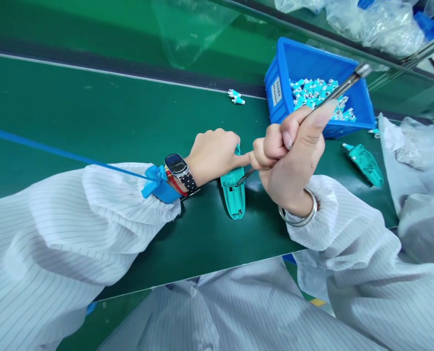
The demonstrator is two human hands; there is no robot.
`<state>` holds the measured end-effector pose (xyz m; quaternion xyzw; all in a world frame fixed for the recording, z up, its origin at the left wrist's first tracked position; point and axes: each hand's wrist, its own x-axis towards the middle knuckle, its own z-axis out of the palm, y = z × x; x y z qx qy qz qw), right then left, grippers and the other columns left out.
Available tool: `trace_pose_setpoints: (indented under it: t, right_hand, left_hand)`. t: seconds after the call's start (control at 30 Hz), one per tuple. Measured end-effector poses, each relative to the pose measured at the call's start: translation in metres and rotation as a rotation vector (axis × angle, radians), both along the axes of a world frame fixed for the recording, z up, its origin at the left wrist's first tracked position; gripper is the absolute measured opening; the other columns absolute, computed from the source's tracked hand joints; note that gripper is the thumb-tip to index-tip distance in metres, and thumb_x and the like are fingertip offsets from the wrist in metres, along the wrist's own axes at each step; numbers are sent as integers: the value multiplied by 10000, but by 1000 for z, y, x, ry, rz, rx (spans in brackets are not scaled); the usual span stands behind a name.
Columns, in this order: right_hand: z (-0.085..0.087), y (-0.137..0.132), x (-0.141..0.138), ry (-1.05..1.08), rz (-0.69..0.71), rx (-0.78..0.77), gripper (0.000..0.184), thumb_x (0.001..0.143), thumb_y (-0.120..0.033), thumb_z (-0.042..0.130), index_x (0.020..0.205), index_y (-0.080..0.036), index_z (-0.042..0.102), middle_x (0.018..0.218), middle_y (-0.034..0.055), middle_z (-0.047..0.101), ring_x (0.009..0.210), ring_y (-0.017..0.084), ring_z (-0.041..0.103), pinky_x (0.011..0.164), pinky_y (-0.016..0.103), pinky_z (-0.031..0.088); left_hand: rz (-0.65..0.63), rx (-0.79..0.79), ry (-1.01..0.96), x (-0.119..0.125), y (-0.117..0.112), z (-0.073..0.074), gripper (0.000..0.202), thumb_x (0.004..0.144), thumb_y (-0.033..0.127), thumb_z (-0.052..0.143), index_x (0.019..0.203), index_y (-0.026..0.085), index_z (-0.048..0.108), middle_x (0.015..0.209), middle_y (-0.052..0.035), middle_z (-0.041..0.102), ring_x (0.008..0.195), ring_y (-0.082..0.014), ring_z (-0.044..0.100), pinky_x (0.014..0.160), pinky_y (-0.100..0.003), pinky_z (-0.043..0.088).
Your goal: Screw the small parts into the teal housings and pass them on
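Plastic housing (233,195) on workbench (110,112); small parts (314,95) in bin (286,83) behind; second housing (364,165) right.

Left hand (211,155) seemingly touching right hand (290,163)

One head-worn view, looking forward and down from above the person's chest, close over the left hand (211,156) and right hand (290,161) at frame centre, tilted so the green workbench (129,112) runs aslant beyond the hands, white striped sleeves (74,219) filling the lower corners
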<state>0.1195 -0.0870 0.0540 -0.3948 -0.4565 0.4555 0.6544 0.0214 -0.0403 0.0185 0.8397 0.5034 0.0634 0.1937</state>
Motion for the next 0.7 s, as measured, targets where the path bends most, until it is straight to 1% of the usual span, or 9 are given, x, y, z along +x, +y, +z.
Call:
trace_pose_setpoints:
  t: [0.13,0.23,0.3,0.43,0.57,0.7]
  right_hand:
    - [6,-2,5,-11,-8,8,462,915,-561,338,613,-216,283,485,-73,105,379,69,87,343,207,166]
    - [9,-10,11,38,46,5,445,941,-490,331,599,-209,282,483,-73,101,372,65,97,341,192,172]
    - [8,-19,17,88,108,-18,442,951,-454,331,590,-203,285,486,-71,106,367,58,94,337,181,166]
    - [-2,-39,25,150,205,-43,441,941,-461,355,593,-198,292,496,-69,105,365,50,67,325,173,124]
    - [-7,-49,22,173,211,-24,441,926,-468,394,596,-200,275,498,-70,91,368,49,55,322,176,114]
    - [-7,-50,15,147,194,-6,449,921,-484,394,598,-200,264,492,-70,94,368,50,59,324,176,125]
  left_hand:
    - [17,13,24,2,0,-2,500,804,581,404,787,138,636,808,-116,630,832,-273,603,685,-317,399]
    - [60,-2,49,3,1,-3,501,785,594,425,801,143,644,794,-93,629,841,-259,600,702,-307,398]
    - [76,-10,50,3,1,-4,504,786,597,419,814,149,649,781,-80,629,840,-250,598,706,-303,398]
    - [72,4,23,4,1,-5,489,791,575,426,814,145,657,781,-85,632,839,-248,595,714,-311,398]
    - [69,13,2,4,1,-5,484,793,571,433,827,146,663,794,-90,635,855,-253,592,727,-322,399]
    - [78,12,-3,4,2,-6,481,791,575,441,833,152,665,787,-82,632,869,-251,589,734,-322,400]
